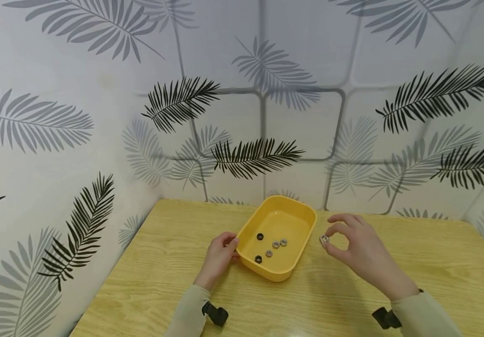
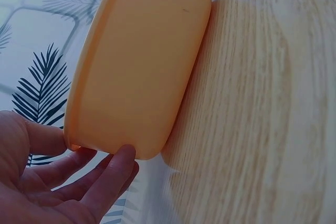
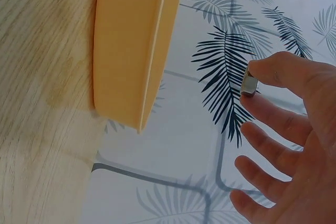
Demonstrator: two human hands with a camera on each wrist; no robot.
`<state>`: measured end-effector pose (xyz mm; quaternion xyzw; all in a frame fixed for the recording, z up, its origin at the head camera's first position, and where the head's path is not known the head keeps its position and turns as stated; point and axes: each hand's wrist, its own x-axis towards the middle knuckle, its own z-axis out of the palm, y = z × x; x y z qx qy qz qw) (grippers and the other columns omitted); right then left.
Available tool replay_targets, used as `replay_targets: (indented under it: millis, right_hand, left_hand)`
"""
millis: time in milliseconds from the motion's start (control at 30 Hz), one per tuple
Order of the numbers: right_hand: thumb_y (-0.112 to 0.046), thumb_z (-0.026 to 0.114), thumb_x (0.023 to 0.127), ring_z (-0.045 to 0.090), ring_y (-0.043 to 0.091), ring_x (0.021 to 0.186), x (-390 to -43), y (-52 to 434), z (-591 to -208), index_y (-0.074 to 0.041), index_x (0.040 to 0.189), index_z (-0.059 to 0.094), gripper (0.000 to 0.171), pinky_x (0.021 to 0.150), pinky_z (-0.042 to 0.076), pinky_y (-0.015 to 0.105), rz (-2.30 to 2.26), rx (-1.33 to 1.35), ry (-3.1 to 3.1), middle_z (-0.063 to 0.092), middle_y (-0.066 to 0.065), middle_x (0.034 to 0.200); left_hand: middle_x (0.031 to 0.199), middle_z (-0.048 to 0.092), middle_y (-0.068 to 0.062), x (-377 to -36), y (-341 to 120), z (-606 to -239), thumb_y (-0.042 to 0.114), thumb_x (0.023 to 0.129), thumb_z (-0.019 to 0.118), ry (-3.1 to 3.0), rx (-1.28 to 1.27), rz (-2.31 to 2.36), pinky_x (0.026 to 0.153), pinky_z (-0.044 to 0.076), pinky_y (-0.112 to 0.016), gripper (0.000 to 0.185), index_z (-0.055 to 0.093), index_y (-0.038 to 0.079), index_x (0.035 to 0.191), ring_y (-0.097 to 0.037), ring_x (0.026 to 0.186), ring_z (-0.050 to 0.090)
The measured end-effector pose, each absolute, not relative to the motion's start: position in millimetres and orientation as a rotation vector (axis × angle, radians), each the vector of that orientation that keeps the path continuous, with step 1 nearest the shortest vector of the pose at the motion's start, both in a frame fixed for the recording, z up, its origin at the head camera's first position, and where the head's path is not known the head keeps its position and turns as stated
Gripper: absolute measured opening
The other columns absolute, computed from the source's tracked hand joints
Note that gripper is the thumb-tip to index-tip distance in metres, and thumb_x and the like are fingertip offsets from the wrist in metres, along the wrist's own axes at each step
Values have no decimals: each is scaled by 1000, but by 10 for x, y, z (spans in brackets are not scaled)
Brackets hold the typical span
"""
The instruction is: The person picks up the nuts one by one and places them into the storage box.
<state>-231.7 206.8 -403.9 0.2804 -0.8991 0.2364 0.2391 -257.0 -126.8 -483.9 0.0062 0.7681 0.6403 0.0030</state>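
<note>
A yellow plastic tray (image 1: 298,213) sits on the wooden table (image 1: 162,262) and holds several nuts, two black (image 1: 260,236) and three silver (image 1: 276,244). My left hand (image 1: 221,255) rests against the tray's near left wall (image 2: 136,77), fingers lightly bent and touching it. My right hand (image 1: 353,245) hovers just right of the tray and pinches a silver nut (image 1: 324,239) between thumb and forefinger. That silver nut (image 3: 250,85) also shows in the right wrist view, beside the tray's edge (image 3: 131,51).
Leaf-patterned walls (image 1: 242,117) close in the table at the back and left. Bare wood lies in front of the tray and to the right of my right hand.
</note>
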Motion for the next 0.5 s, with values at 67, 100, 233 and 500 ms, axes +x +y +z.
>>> replay_targets:
  millis: [67, 100, 233, 500]
  right_hand:
    - [-17, 79, 82, 51, 33, 110, -2328, 2060, -4034, -18, 88, 68, 12, 90, 42, 57, 653, 751, -2468, 61, 8, 118]
    - [-18, 79, 82, 51, 33, 110, -2334, 2054, -4028, -18, 88, 69, 12, 90, 42, 56, 655, 744, -2470, 61, 7, 118]
    - [-17, 79, 82, 51, 33, 110, -2360, 2032, -4007, -16, 87, 69, 11, 91, 42, 55, 672, 719, -2453, 62, 8, 117]
    - [-16, 79, 82, 51, 34, 110, -2417, 2006, -3995, -14, 87, 69, 12, 91, 42, 55, 694, 705, -2432, 62, 10, 117]
  left_hand:
    - [112, 59, -23, -2571, -1270, -4841, 13, 104, 50, 2411, 19, 2004, 80, 57, -42, 28, 59, -6, 122, -24, 87, 64]
    - [112, 59, -23, -2570, -1271, -4842, 14, 104, 50, 2412, 21, 2003, 80, 57, -42, 28, 59, -6, 122, -23, 87, 64]
    - [112, 59, -23, -2572, -1277, -4848, 14, 104, 50, 2407, 29, 2010, 80, 57, -42, 29, 58, -7, 122, -23, 87, 64]
    - [112, 58, -23, -2586, -1279, -4861, 13, 104, 50, 2384, 34, 2027, 80, 57, -42, 29, 58, -7, 123, -26, 89, 65]
